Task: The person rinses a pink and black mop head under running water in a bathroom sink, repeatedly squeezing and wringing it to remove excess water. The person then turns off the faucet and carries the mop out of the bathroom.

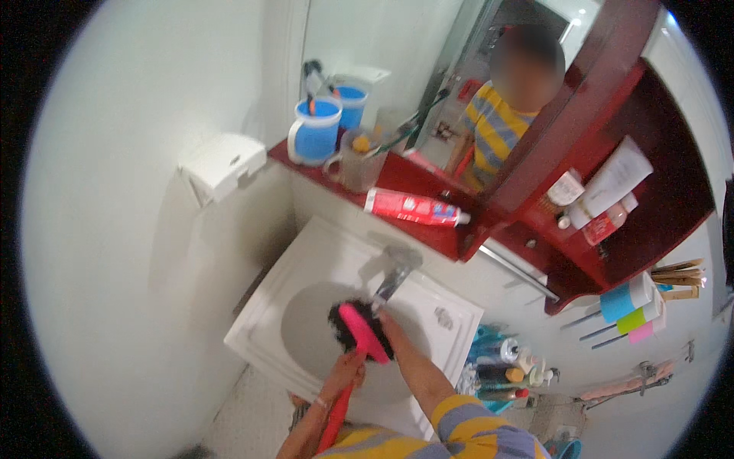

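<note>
A pink brush head with black bristles is over the white washbasin, beneath the metal faucet. My left hand is closed around the brush's red handle, just below the head. My right hand is at the far side of the bristles, close to the faucet spout; its fingers are partly hidden, so its hold cannot be told.
Above the basin a dark red shelf holds a toothpaste tube, a blue cup and a clear cup. A white paper holder juts from the left wall. Several bottles stand to the basin's right.
</note>
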The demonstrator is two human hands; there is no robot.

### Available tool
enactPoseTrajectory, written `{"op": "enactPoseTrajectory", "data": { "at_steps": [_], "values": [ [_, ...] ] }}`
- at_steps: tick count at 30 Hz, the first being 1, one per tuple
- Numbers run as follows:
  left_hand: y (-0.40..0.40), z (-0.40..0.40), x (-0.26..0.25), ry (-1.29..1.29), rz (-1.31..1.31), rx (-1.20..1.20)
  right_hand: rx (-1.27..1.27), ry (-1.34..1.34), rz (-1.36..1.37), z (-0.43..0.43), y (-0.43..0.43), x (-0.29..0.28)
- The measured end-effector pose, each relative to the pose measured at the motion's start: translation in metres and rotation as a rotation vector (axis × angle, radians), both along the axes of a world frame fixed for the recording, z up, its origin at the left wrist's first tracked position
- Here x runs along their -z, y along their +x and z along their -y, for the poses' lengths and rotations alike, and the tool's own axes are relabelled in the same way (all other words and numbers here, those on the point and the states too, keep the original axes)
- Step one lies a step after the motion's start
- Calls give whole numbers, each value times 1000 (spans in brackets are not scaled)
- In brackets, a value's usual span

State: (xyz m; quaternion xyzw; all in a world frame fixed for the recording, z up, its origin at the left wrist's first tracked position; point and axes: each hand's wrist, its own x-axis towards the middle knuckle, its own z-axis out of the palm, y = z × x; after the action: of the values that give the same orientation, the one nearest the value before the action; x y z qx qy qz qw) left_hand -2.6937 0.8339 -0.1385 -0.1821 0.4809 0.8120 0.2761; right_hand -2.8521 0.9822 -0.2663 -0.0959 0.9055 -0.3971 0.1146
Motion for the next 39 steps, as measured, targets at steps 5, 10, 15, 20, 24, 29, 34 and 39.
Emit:
{"op": "enactPoseTrajectory", "data": {
  "at_steps": [5,10,15,20,24,29,34,39],
  "values": [
    [-14,33,37,-219,-244,11,484,-345,727,50,41,-29],
    [-10,27,8,33,-45,-74,250,214,-449,96,92,-84],
    [3,16,11,136,78,-66,-168,302,332,98,-16,-101],
    [-8,5,-2,118,62,-77,-176,-510,207,24,-39,-4],
    [0,42,31,173,48,-177,109,-171,315,88,54,-73],
    [1,35,29,256,132,-223,54,173,-404,94,97,-83],
    [-1,30,10,299,105,-175,-277,135,80,48,11,-57],
    [-14,30,-12,365,51,-199,36,-491,293,-7,-10,28]
  ]
}}
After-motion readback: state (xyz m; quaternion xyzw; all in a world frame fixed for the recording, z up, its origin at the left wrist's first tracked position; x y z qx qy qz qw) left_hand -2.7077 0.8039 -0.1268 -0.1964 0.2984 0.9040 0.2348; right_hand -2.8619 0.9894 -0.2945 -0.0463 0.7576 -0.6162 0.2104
